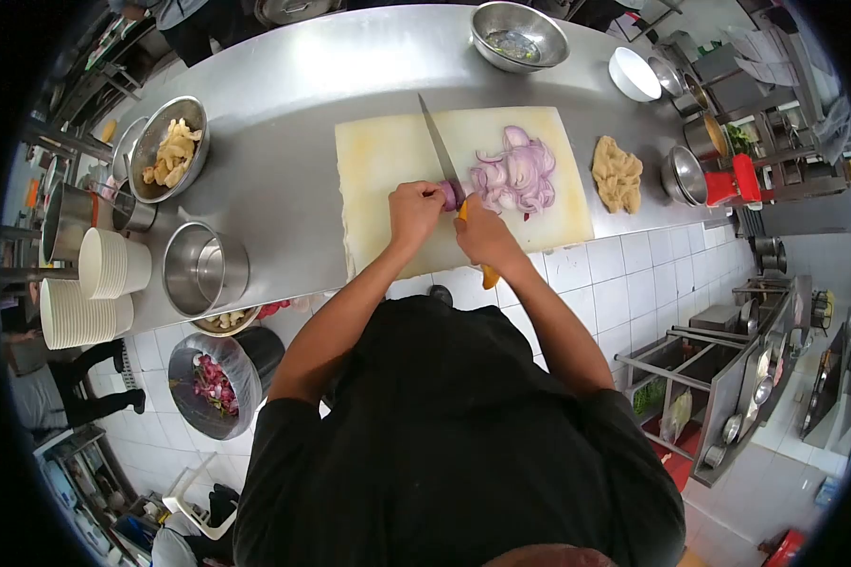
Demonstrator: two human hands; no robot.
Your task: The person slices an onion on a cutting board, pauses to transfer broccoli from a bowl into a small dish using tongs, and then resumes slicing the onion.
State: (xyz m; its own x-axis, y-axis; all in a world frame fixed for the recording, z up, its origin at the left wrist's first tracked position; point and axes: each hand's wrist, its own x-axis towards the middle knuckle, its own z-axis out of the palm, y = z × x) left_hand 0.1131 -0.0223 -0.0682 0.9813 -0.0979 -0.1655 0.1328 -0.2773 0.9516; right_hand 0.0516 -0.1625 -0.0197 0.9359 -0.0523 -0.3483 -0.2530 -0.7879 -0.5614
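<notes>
On a pale cutting board lies a pile of sliced red onion. My right hand is closed around the yellow handle of a long knife, its blade pointing away across the board. Just left of the blade, my left hand has its fingers bent onto a piece of red onion, which touches the knife. Part of that onion is hidden by the fingers and blade.
A crumpled tan cloth lies right of the board. Steel bowls, a deep steel pot and stacked white tubs stand around the steel table. Below left is a lined bin with onion scraps. People stand beyond.
</notes>
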